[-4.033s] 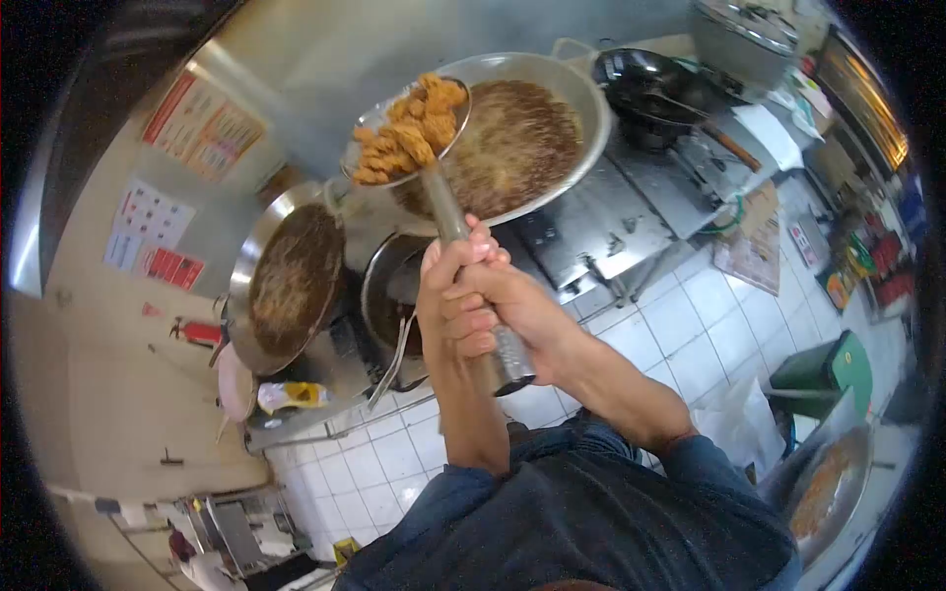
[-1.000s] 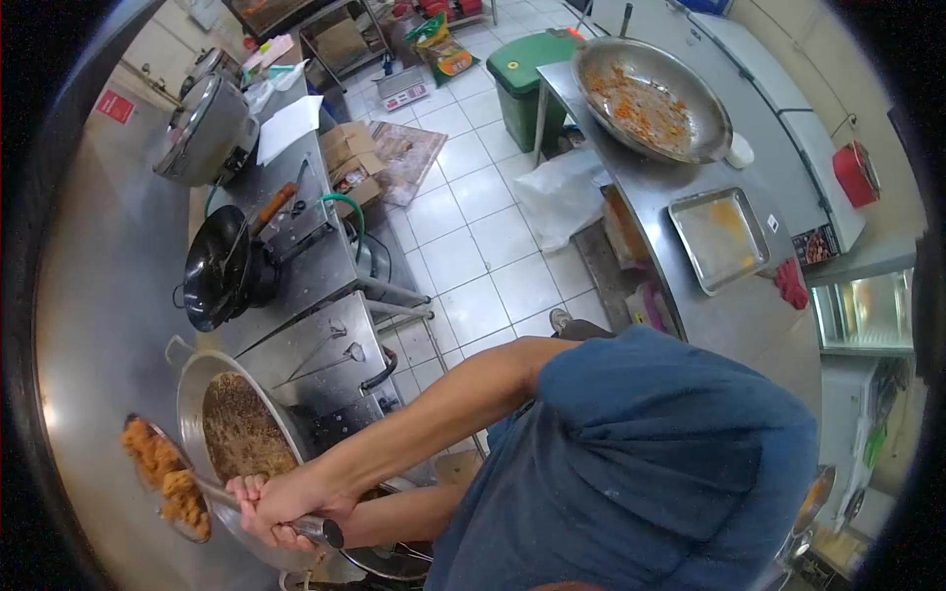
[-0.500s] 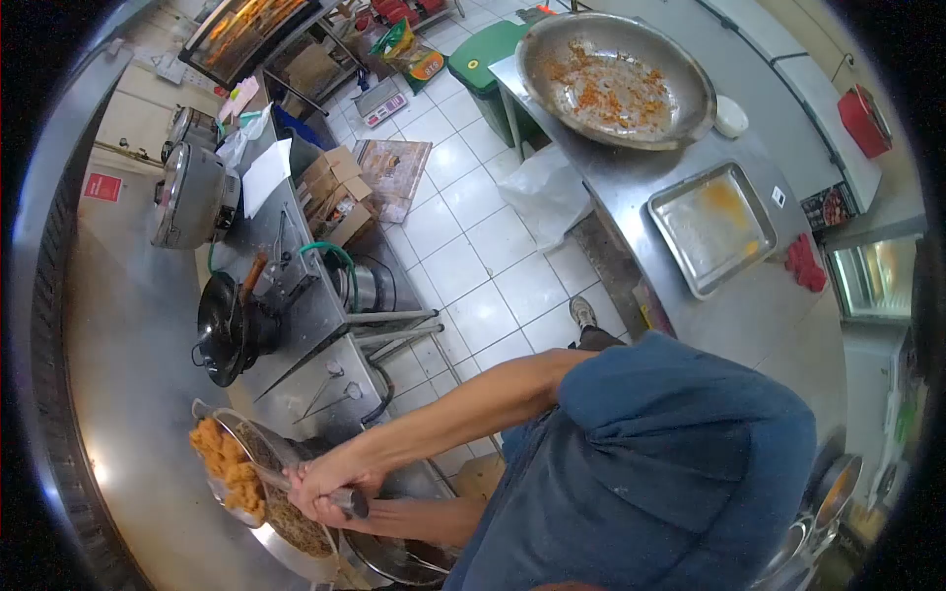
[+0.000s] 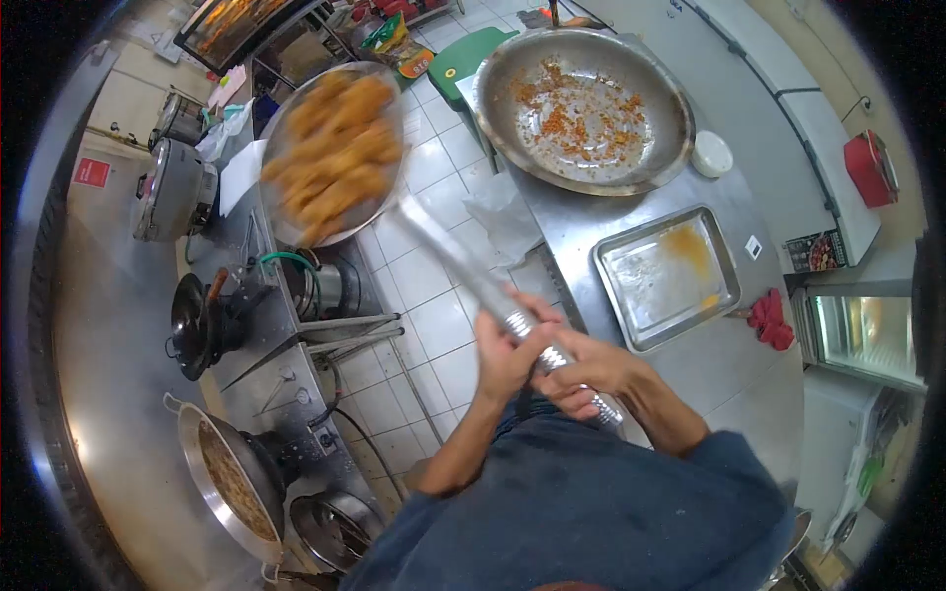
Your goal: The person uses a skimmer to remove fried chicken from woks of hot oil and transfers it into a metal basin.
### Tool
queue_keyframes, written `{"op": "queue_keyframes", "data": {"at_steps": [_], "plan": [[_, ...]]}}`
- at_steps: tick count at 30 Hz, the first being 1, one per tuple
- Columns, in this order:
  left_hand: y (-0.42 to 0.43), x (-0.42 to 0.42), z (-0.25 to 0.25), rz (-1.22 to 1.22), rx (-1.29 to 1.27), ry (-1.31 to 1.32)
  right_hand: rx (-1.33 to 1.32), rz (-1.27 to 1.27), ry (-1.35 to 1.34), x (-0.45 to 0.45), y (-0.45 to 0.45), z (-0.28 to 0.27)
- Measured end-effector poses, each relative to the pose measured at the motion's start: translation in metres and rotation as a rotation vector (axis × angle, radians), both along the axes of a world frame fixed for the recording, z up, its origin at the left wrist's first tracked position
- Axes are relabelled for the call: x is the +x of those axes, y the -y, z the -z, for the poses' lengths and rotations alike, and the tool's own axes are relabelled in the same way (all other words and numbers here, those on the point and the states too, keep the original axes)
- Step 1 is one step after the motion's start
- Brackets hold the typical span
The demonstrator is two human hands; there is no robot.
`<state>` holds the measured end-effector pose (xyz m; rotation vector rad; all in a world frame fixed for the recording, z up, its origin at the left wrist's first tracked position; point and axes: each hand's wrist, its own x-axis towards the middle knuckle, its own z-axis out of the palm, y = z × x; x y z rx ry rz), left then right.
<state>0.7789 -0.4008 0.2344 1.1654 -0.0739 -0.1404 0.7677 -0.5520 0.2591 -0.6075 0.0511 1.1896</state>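
A large long-handled skimmer (image 4: pixel 399 172) is held up over the floor, heaped with golden fried pieces (image 4: pixel 335 148) that look like chicken, blurred by motion. My left hand (image 4: pixel 512 345) is closed around the middle of its metal handle. Behind it, nearer my body, my right hand (image 4: pixel 596 374) grips the ridged end of the same handle. At lower left sits the wok of oil (image 4: pixel 232 478), apart from the skimmer. A wide steel basin (image 4: pixel 591 182) with orange crumbs in it stands on the counter at upper right.
On the steel counter (image 4: pixel 690 394) lie a rectangular tray (image 4: pixel 724 295) with oily residue, a white lid (image 4: pixel 711 155) and a red cloth (image 4: pixel 771 320). A dark wok (image 4: pixel 187 330) and a metal bowl (image 4: pixel 335 517) are on the left. A green bin (image 4: pixel 473 59) stands beside the counter.
The skimmer with the fried pieces has swung up and rightward from above the oil wok to over the floor. Both hands moved right with its handle, and my body turned toward the counter.
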Motion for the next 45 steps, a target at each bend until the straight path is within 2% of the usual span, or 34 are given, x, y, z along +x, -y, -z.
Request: {"op": "queue_keyframes", "data": {"at_steps": [3,7,10,11,14,17,20,21,23,25,28,29,31,32,33,34,35,36,37,39,40,41,42,44,45], "plan": [[0.045,0.032,0.02,0.223,-0.161,-0.167,-0.32,0.369,0.057,-0.005,0.019,-0.009],[0.092,0.085,0.046,0.459,-0.378,-0.435,-0.572,0.591,0.287,0.02,0.03,0.025],[0.12,0.116,0.069,0.551,-0.168,-0.5,-0.927,0.677,0.585,0.041,0.038,0.062],[0.131,0.122,0.079,0.552,-0.173,-0.457,-1.074,0.668,0.602,0.046,0.041,0.065],[0.147,0.138,0.103,0.616,-0.107,-0.457,-1.223,0.641,0.613,0.052,0.045,0.059],[0.155,0.14,0.101,0.654,-0.073,-0.47,-1.446,0.676,0.743,0.051,0.051,0.084],[0.169,0.138,0.106,0.618,-0.153,-0.385,-1.423,0.781,0.79,0.046,0.058,0.094],[0.168,0.137,0.106,0.663,-0.062,-0.321,-1.405,0.757,0.673,0.045,0.06,0.088],[0.17,0.137,0.103,0.723,0.04,-0.291,-1.293,0.866,0.609,0.041,0.062,0.088],[0.168,0.139,0.104,0.784,0.147,-0.208,-1.262,0.902,0.604,0.04,0.068,0.096],[0.133,0.117,0.085,0.717,0.178,-0.284,-1.281,0.937,0.669,0.037,0.079,0.111],[0.117,0.112,0.105,0.774,0.204,-0.263,-1.3,0.934,0.718,0.036,0.087,0.121],[0.074,0.088,0.116,0.768,0.208,-0.389,-1.267,0.922,0.571,0.036,0.094,0.098],[0.048,0.074,0.145,0.786,0.188,-0.446,-1.251,0.917,0.495,0.036,0.096,0.09],[0.019,0.057,0.169,0.807,0.167,-0.502,-1.192,1.028,0.505,0.042,0.094,0.095],[-0.01,0.039,0.166,0.739,0.226,-0.555,-1.127,1.01,0.466,0.048,0.097,0.09],[-0.043,0.016,0.217,0.67,0.265,-0.636,-1.062,0.992,0.424,0.053,0.103,0.081],[-0.076,-0.011,0.243,0.544,0.442,-0.622,-0.993,0.97,0.391,0.058,0.107,0.07],[-0.112,-0.048,0.279,0.342,0.492,-0.662,-0.923,1.0,0.353,0.065,0.107,0.061],[-0.186,-0.137,0.361,0.031,0.962,-0.77,-0.7,0.998,0.285,0.067,0.104,0.06],[-0.21,-0.189,0.38,-0.245,1.159,-0.692,-0.731,1.047,0.213,0.061,0.106,0.068],[-0.225,-0.227,0.393,-0.515,0.83,-1.096,-0.744,1.066,0.168,0.064,0.1,0.077],[-0.237,-0.267,0.4,-0.786,0.403,-1.443,-0.829,1.06,0.125,0.066,0.084,0.064],[-0.237,-0.356,0.417,-1.352,-0.072,-1.576,-0.124,0.945,-0.069,0.058,0.069,0.048],[-0.225,-0.387,0.418,-1.396,-0.042,-1.576,-0.392,0.902,0.115,0.055,0.047,0.038]]}}
